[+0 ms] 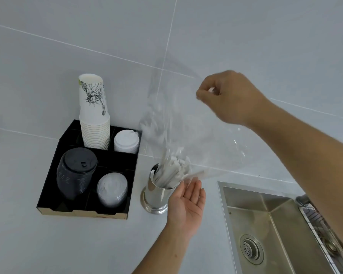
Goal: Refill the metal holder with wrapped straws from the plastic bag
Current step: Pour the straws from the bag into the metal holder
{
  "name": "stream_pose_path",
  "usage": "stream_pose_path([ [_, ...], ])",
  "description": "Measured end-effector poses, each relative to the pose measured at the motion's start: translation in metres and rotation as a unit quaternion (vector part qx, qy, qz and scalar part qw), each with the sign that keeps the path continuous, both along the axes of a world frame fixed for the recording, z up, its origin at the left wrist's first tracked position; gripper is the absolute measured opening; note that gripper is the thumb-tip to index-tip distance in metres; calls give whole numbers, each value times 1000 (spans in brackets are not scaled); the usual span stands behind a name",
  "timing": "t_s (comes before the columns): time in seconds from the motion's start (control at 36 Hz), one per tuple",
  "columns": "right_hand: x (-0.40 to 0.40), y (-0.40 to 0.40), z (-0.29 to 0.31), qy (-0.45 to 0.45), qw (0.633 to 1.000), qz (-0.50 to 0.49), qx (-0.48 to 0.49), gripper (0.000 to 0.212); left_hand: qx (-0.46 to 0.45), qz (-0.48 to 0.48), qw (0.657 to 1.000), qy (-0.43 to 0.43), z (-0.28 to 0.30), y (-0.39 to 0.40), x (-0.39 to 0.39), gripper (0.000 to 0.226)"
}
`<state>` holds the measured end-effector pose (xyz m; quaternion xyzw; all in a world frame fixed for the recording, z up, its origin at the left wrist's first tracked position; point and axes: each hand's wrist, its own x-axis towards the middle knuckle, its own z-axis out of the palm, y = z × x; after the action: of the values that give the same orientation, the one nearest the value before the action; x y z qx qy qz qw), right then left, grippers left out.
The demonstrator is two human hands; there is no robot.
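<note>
A shiny metal holder (155,196) stands on the white counter, beside the sink. White wrapped straws (171,171) stick out of its top, tilted, blurred by motion. A clear plastic bag (186,123) hangs mouth-down over the holder. My right hand (228,97) is raised and pinches the bag's upper end. Palm up, my left hand (188,202) is open with fingers together, just right of the holder's rim and under the bag's mouth.
A black organizer tray (52,186) at the left holds a tall stack of paper cups (94,113), white lids (126,142), black lids (75,171) and clear lids (112,189). A steel sink (265,224) lies at the right, a wire rack (321,222) beyond it. Tiled wall behind.
</note>
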<state>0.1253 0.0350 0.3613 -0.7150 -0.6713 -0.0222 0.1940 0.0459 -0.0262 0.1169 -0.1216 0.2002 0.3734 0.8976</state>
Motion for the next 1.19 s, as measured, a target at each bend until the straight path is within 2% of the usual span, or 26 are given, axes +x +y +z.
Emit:
stream_pose_path([
  [0.06, -1, -2, -3, -24, 1000, -3, -10, 21, -3, 3, 1000, 1, -1, 0, -1, 24],
  [0.14, 4, 0, 2, 24, 999, -27, 38, 18, -5, -2, 1000, 5, -2, 0, -1, 26],
  [0.25, 1, -5, -6, -23, 1000, -16, -11, 19, -3, -2, 1000, 5, -3, -3, -1, 21],
  [0.39, 4, -7, 9, 53, 998, -22, 28, 17, 1, -5, 1000, 2, 0, -3, 3, 23],
  [0.67, 0, -19, 27, 42, 999, -7, 29, 17, 19, 6, 1000, 1, 3, 1, 2, 22],
  [1.19, 15, -58, 60, 94, 992, -30, 78, 16, 38, 21, 997, 67, 6, 0, -6, 31],
])
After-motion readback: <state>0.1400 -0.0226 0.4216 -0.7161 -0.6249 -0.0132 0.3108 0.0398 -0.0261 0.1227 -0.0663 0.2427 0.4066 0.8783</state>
